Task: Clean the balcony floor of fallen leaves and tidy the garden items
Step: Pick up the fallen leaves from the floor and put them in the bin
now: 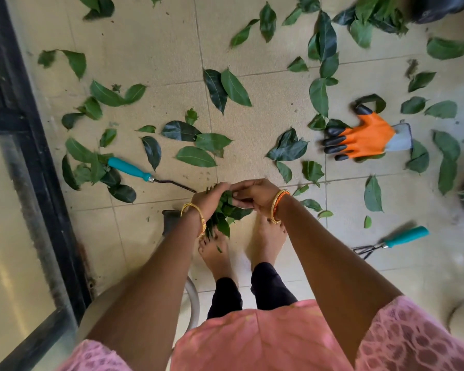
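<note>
— Leaves first: where do they stand?
— You hold a bunch of leaves [223, 210] just above your feet; your left hand [209, 198] grips it, fingers curled round the stems, while your right hand [255, 194] pinches in another leaf. Keep the left grip firm, since they look smooth and slippery, and stack them flat.
— And farther out?
— Glossy, pointed loose leaves [196, 156] litter the matte beige tiled floor [265, 103]. A teal-handled weeder [145, 174] lies left, a teal-handled hand rake [394, 241] right. Beyond lies an orange rubbery claw glove [364, 139] with black tips; gather toward it next, I'd say.
</note>
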{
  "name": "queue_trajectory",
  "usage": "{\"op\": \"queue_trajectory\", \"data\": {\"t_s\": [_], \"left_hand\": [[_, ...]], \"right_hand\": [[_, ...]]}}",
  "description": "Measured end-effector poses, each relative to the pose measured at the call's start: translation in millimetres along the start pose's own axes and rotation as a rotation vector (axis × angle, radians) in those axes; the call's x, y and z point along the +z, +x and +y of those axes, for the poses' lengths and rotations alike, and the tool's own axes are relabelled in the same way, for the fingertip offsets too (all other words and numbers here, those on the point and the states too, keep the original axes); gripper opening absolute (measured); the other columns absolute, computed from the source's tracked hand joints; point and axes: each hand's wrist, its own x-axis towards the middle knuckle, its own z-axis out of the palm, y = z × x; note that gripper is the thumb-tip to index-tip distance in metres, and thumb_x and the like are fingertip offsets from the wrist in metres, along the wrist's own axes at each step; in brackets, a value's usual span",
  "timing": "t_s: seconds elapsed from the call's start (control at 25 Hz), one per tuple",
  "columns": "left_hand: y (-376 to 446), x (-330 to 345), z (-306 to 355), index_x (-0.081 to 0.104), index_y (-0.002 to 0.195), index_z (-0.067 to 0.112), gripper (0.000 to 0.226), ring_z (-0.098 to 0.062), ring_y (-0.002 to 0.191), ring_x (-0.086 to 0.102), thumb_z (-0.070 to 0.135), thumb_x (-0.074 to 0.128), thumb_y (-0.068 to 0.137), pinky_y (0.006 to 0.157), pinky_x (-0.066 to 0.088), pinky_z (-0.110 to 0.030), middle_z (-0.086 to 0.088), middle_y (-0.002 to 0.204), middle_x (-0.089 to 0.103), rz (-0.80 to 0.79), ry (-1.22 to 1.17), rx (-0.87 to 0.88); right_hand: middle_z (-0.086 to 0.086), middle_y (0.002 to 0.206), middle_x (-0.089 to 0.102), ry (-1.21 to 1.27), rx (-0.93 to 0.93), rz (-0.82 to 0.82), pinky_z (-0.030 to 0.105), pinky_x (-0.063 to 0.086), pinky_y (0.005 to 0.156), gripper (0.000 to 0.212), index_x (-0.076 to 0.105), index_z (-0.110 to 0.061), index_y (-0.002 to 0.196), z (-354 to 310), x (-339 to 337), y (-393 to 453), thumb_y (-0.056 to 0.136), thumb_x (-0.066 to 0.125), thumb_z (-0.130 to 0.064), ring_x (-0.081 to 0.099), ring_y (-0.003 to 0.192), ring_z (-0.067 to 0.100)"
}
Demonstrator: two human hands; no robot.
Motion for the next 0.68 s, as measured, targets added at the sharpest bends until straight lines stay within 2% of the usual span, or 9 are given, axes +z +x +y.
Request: {"op": "queue_trajectory", "data": {"t_s": [0.16, 0.28, 0.32, 0.4, 0.44, 0.48, 0.52, 0.6, 0.68], "left_hand": [[5, -15, -24, 0.060, 0.082, 0.011, 0.027, -0.021, 0.073, 0.055, 0.037, 0.059, 0.086, 0.072, 0.046, -0.030, -0.011, 0.088, 0.061, 0.027, -0.031, -0.038], [3, -18, -40, 0.057, 0.080, 0.009, 0.023, -0.017, 0.068, 0.051, 0.030, 0.061, 0.087, 0.069, 0.046, -0.029, -0.007, 0.075, 0.054, 0.087, -0.075, -0.030], [3, -18, -44, 0.055, 0.078, 0.009, 0.021, -0.017, 0.067, 0.050, 0.026, 0.062, 0.088, 0.068, 0.046, -0.030, -0.006, 0.073, 0.053, 0.096, -0.104, -0.020], [7, -20, -53, 0.049, 0.074, 0.010, 0.023, -0.019, 0.069, 0.051, 0.022, 0.062, 0.089, 0.075, 0.049, -0.032, -0.006, 0.073, 0.052, 0.107, -0.139, -0.024], [11, -21, -57, 0.048, 0.075, 0.011, 0.022, -0.021, 0.073, 0.053, 0.023, 0.061, 0.089, 0.080, 0.049, -0.035, -0.007, 0.075, 0.053, 0.112, -0.145, -0.037], [15, -21, -60, 0.050, 0.080, 0.010, 0.020, -0.023, 0.077, 0.055, 0.024, 0.061, 0.088, 0.082, 0.049, -0.036, -0.008, 0.077, 0.054, 0.114, -0.147, -0.053], [19, -22, -62, 0.051, 0.087, 0.009, 0.019, -0.024, 0.081, 0.056, 0.025, 0.060, 0.088, 0.082, 0.049, -0.036, -0.008, 0.080, 0.055, 0.118, -0.147, -0.064], [26, -24, -65, 0.049, 0.091, 0.010, 0.020, -0.024, 0.085, 0.055, 0.027, 0.059, 0.088, 0.080, 0.046, -0.034, -0.008, 0.081, 0.055, 0.140, -0.139, -0.082], [31, -24, -64, 0.045, 0.081, 0.012, 0.022, -0.023, 0.083, 0.053, 0.028, 0.059, 0.088, 0.077, 0.043, -0.033, -0.007, 0.080, 0.053, 0.159, -0.125, -0.088]], "right_hand": [[0.015, 0.076, 0.067, -0.031, 0.056, 0.165, 0.025, 0.059, 0.063, 0.016, 0.065, -0.003, 0.075, 28, -3, 11, 0.081, 0.062, 0.011, 0.068, 0.066, 0.020], [0.014, 0.079, 0.068, -0.249, 0.096, 0.437, 0.035, 0.059, 0.068, 0.013, 0.059, -0.012, 0.073, 52, -3, 14, 0.081, 0.069, -0.009, 0.067, 0.067, 0.022], [0.010, 0.077, 0.067, -0.334, 0.096, 0.431, 0.032, 0.055, 0.064, 0.014, 0.059, -0.015, 0.076, 82, -17, 49, 0.081, 0.071, -0.020, 0.064, 0.064, 0.019], [0.007, 0.086, 0.068, -0.529, 0.132, 0.557, 0.035, 0.049, 0.071, 0.050, 0.059, -0.016, 0.092, 171, -73, 152, 0.072, 0.069, -0.060, 0.059, 0.075, 0.018], [0.007, 0.102, 0.066, -0.465, 0.059, 0.639, 0.050, 0.046, 0.086, 0.074, 0.054, -0.016, 0.106, 192, -79, 186, 0.064, 0.062, -0.077, 0.059, 0.091, 0.022], [0.009, 0.117, 0.059, -0.410, -0.012, 0.603, 0.059, 0.038, 0.096, 0.078, 0.049, -0.018, 0.117, 203, -68, 206, 0.067, 0.059, -0.077, 0.056, 0.107, 0.030], [0.013, 0.129, 0.050, -0.497, -0.041, 0.620, 0.057, 0.034, 0.101, 0.064, 0.047, -0.020, 0.124, 205, -54, 203, 0.078, 0.059, -0.063, 0.049, 0.117, 0.035], [0.017, 0.135, 0.040, -0.675, -0.088, 0.676, 0.049, 0.033, 0.097, 0.047, 0.037, -0.019, 0.132, 148, -3, 137, 0.091, 0.049, -0.037, 0.040, 0.122, 0.039], [0.016, 0.134, 0.041, -0.854, -0.161, 0.709, 0.046, 0.033, 0.094, 0.040, 0.034, -0.022, 0.128, 101, 21, 56, 0.092, 0.043, -0.035, 0.039, 0.120, 0.037]]}}
